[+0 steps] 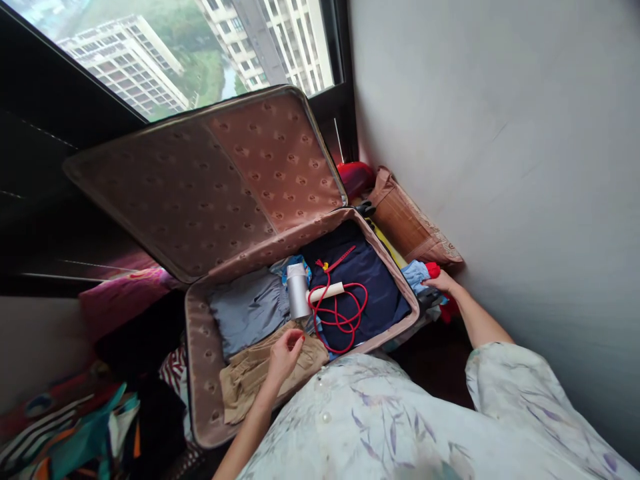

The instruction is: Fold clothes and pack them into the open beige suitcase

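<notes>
An open suitcase (201,380) with a pink patterned lining lies in front of me. Over the folded khaki clothing (245,383) at its near side is my left hand (286,353), fingers curled in with nothing seen in them. A silver hair dryer (299,293) with a white handle and a looped red cord (361,313) rests on folded grey clothing (245,303) and dark navy clothing (383,293). Outside the right edge, my right hand (443,283) is closed on a light blue cloth (415,275) with a red part by the fingers.
The suitcase lid (225,180) leans back toward a window (210,53). A brown wrapped package (407,223) and a red object (356,177) stand by the grey wall (500,133) at right. Several colourful cloths (95,433) are piled at lower left.
</notes>
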Demonstrator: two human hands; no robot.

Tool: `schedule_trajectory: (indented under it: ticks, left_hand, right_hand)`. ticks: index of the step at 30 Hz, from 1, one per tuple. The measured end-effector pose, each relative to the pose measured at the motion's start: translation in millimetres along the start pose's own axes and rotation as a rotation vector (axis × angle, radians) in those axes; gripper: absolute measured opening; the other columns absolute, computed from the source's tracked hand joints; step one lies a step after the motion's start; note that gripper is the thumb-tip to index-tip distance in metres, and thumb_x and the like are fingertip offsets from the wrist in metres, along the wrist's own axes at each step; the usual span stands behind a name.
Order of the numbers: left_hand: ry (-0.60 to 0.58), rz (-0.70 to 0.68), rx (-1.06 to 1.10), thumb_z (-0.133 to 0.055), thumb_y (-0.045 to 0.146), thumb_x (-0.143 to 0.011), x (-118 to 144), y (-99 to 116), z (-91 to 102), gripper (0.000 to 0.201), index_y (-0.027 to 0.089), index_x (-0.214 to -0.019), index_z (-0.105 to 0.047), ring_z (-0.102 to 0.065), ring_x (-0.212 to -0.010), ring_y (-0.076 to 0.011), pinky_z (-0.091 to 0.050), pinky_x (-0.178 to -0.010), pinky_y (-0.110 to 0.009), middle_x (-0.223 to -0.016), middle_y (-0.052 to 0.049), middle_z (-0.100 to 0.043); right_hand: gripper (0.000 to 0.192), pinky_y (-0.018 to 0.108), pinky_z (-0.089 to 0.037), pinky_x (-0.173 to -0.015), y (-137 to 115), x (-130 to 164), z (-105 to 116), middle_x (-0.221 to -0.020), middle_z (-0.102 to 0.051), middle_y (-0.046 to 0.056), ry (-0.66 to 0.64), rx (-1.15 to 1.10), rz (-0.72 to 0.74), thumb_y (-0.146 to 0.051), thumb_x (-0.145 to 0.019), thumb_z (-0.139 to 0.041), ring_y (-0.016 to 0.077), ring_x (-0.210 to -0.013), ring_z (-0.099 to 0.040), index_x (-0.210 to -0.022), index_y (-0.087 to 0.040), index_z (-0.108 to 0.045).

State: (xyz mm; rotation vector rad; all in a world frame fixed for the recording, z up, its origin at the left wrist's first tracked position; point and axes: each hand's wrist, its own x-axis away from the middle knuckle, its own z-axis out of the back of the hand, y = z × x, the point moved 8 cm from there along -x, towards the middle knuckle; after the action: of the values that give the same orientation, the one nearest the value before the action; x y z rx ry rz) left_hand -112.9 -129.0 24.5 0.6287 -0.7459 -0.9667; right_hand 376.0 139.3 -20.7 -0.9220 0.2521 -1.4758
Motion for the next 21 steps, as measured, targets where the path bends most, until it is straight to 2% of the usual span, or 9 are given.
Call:
schedule_trajectory:
  ticks: [4, 8, 10, 12, 13, 15, 17, 19, 21]
  left_hand:
    - [-0.009, 0.010, -0.020, -0.060, 0.047, -0.078, 4, -12, -4.6, 0.031, 0.019, -0.087, -0.070, -0.070, -0.072, -0.0230, -0.057, -0.071, -0.036, -0.082, -0.007, -0.075]
    - [-0.003, 0.028, 0.000, -0.060, 0.046, -0.079, 11, -16, 3.5, 0.031, 0.018, -0.089, -0.070, -0.071, -0.074, -0.0226, -0.057, -0.072, -0.035, -0.084, -0.007, -0.076]
    - [0.011, 0.039, 0.009, -0.059, 0.045, -0.080, 17, -16, 8.9, 0.031, 0.018, -0.090, -0.070, -0.070, -0.074, -0.0219, -0.056, -0.071, -0.034, -0.084, -0.007, -0.075]
    - [0.025, 0.046, 0.020, -0.058, 0.043, -0.081, 21, -15, 11.8, 0.029, 0.018, -0.089, -0.070, -0.070, -0.074, -0.0211, -0.056, -0.071, -0.033, -0.083, -0.007, -0.075]
    - [0.031, 0.047, 0.026, -0.058, 0.042, -0.081, 23, -15, 11.9, 0.028, 0.018, -0.089, -0.070, -0.069, -0.074, -0.0208, -0.055, -0.071, -0.033, -0.083, -0.007, -0.074]
    - [0.039, 0.046, 0.038, -0.058, 0.040, -0.081, 23, -14, 9.8, 0.027, 0.017, -0.089, -0.069, -0.069, -0.073, -0.0202, -0.055, -0.071, -0.033, -0.083, -0.007, -0.074]
    - [0.039, 0.041, 0.052, -0.058, 0.039, -0.082, 21, -13, 5.3, 0.025, 0.017, -0.088, -0.068, -0.068, -0.072, -0.0198, -0.055, -0.071, -0.033, -0.082, -0.007, -0.073]
    - [0.045, 0.038, 0.075, -0.058, 0.038, -0.082, 18, -10, 1.2, 0.024, 0.017, -0.091, -0.067, -0.067, -0.072, -0.0191, -0.054, -0.070, -0.032, -0.084, -0.007, -0.073]
    - [0.065, 0.043, 0.104, -0.059, 0.035, -0.082, 14, -8, -0.3, 0.025, 0.017, -0.098, -0.067, -0.067, -0.072, -0.0183, -0.054, -0.069, -0.031, -0.085, -0.006, -0.073]
  right_hand:
    - [0.041, 0.044, -0.057, -0.094, 4, 0, 13, -0.130, -0.062, 0.008, 0.024, 0.141, -0.111, -0.042, -0.098, -0.064, 0.0240, -0.112, -0.064, -0.130, -0.017, -0.062]
    - [0.038, 0.048, -0.054, -0.093, 2, 1, 32, -0.117, -0.069, 0.017, 0.042, 0.323, -0.198, -0.040, -0.094, -0.067, 0.0289, -0.108, -0.067, -0.117, -0.011, -0.067]
    - [0.038, 0.053, -0.050, -0.095, -15, 0, 39, -0.112, -0.069, 0.025, 0.121, 0.492, -0.147, -0.037, -0.091, -0.066, 0.0361, -0.111, -0.066, -0.113, -0.007, -0.067]
    - [0.040, 0.052, -0.048, -0.097, -51, -1, 33, -0.115, -0.069, 0.025, 0.223, 0.590, 0.026, -0.037, -0.093, -0.060, 0.0368, -0.114, -0.064, -0.120, -0.008, -0.065]
    - [0.041, 0.049, -0.048, -0.098, -75, 0, 21, -0.117, -0.069, 0.023, 0.243, 0.578, 0.141, -0.037, -0.094, -0.056, 0.0344, -0.113, -0.064, -0.125, -0.011, -0.064]
    - [0.042, 0.042, -0.049, -0.097, -125, 5, -22, -0.119, -0.069, 0.017, 0.158, 0.476, 0.360, -0.036, -0.096, -0.052, 0.0293, -0.111, -0.064, -0.131, -0.015, -0.062]
    - [0.043, 0.037, -0.049, -0.097, -176, 14, -86, -0.122, -0.068, 0.015, -0.047, 0.427, 0.530, -0.034, -0.095, -0.052, 0.0264, -0.111, -0.063, -0.133, -0.016, -0.061]
    - [0.044, 0.038, -0.047, -0.098, -215, 26, -153, -0.128, -0.065, 0.016, -0.254, 0.507, 0.608, -0.031, -0.092, -0.055, 0.0275, -0.115, -0.061, -0.134, -0.016, -0.060]
    - [0.055, 0.041, -0.045, -0.099, -244, 36, -206, -0.138, -0.059, 0.018, -0.335, 0.618, 0.674, -0.027, -0.088, -0.060, 0.0302, -0.121, -0.056, -0.141, -0.016, -0.053]
